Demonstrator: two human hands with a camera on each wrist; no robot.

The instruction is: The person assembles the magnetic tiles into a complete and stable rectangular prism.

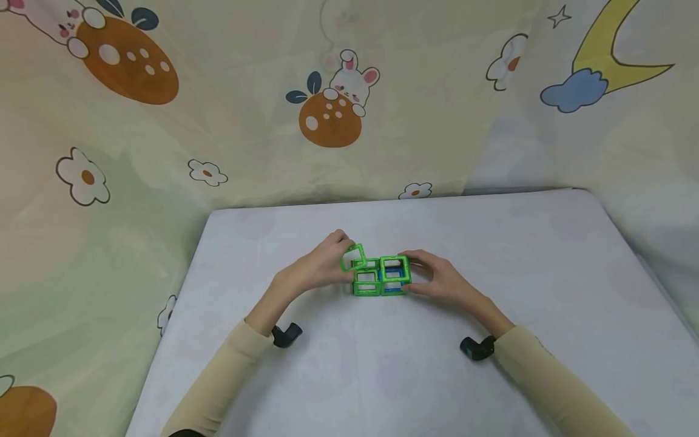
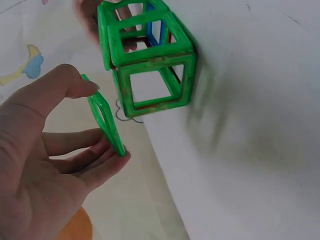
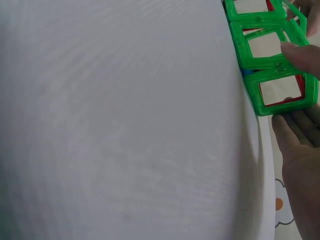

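In the head view, my left hand (image 1: 327,262) pinches a green square magnetic tile (image 2: 114,132) between thumb and fingertips. This tile is an open frame, held tilted at the upper left of a block of joined magnetic tiles (image 1: 380,283). Small cube shapes side by side make up the block, mostly green, with blue and red tiles inside or at the back. My right hand (image 1: 445,280) grips the block's right end, its thumb on the near side in the right wrist view. From the left wrist view, the held tile looks apart from the block (image 2: 155,62).
The block stands on a white-covered table (image 1: 382,364), towards its far half. Behind and to the left hangs a printed cloth (image 1: 262,79) with rabbits, flowers and a moon. Black camera mounts (image 1: 286,335) sit at both wrists.
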